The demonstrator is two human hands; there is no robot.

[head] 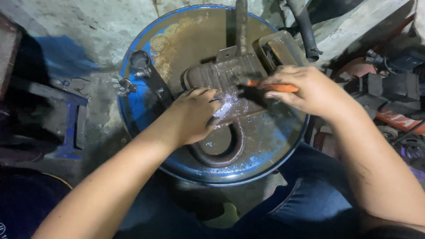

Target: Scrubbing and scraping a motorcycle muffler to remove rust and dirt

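So a greasy metal part (230,88) on the blue drum lid (146,106) is pinned under the left hand (195,116), fingers spread flat. An orange-handled brush (265,88) is pinched in the right hand (305,88), bristles just past the left fingertips.

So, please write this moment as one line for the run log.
left hand: steadies greasy metal part | right hand: holds orange-handled brush on part | support: blue drum top

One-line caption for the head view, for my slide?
Left hand steadies a greasy metal part on a blue drum lid; right hand works it with an orange-handled brush.
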